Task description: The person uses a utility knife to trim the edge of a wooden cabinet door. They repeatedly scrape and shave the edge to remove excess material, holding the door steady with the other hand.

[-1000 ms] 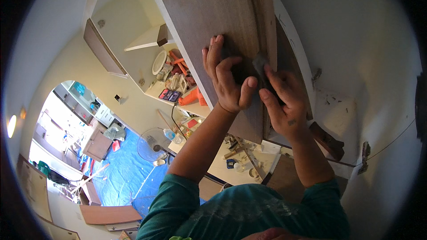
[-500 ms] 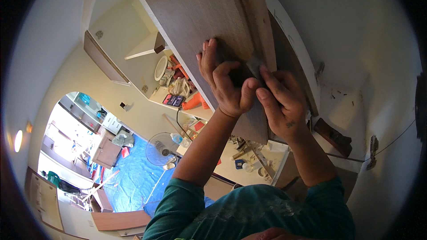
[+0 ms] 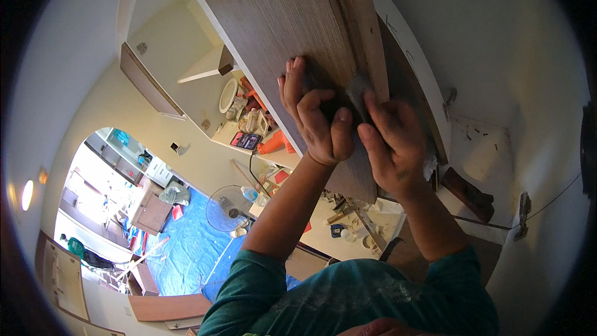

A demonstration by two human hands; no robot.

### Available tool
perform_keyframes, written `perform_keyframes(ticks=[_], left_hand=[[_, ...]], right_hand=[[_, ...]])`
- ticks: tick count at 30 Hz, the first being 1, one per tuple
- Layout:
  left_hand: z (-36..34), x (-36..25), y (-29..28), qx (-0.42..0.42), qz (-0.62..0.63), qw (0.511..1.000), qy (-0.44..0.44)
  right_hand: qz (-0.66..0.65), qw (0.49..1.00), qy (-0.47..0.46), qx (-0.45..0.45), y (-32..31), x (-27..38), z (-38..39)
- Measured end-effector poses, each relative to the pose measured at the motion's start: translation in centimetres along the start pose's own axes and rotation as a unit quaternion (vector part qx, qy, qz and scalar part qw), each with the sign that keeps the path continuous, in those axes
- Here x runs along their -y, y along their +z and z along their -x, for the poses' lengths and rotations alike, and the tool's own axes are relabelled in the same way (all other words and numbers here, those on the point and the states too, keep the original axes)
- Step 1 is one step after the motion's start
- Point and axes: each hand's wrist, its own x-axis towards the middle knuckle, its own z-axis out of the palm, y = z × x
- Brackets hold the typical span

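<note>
A brown wood-grain panel (image 3: pixel 267 12) with a narrow lighter strip along its right side fills the upper middle. My left hand (image 3: pixel 317 124) rests against the panel, fingertips on its face, fingers spread and bent. Beside it, my right hand (image 3: pixel 395 146) grips a dark grey pad (image 3: pixel 357 93) between fingers and thumb, pressed at the corner where the panel meets the strip. What lies in the shadow under my left fingers is unclear.
An open cupboard at left holds orange tools (image 3: pixel 273 143). Below are a fan (image 3: pixel 227 208), a cluttered counter (image 3: pixel 329 242) and a blue sheet (image 3: pixel 180 249) on the floor. A dark wooden tool (image 3: pixel 466 193) lies at right beside the wall.
The view has shifted a little, moving the panel leftward in the picture. Both hands stay against the panel with only slight movement, the pad still in my right hand.
</note>
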Motion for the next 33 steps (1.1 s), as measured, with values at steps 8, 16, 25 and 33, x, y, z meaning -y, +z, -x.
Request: perform_keyframes(ticks=[8,16,25,33], left_hand=[[0.3,0.0,-0.1,-0.004,-0.009,1.000,-0.003],[-0.1,-0.1,-0.4,0.012,0.002,1.000,-0.001],[0.1,-0.1,-0.4,0.010,0.002,1.000,-0.003],[0.0,-0.3,-0.5,0.008,0.000,1.000,-0.003]], right_hand=[[0.013,1.000,-0.011,-0.010,0.6,0.5,-3.0],[0.008,0.999,0.040,0.000,0.1,1.1,0.1],[0.012,0.999,0.034,0.004,0.2,1.0,0.4],[0.017,0.999,0.028,0.011,0.2,1.1,0.1]])
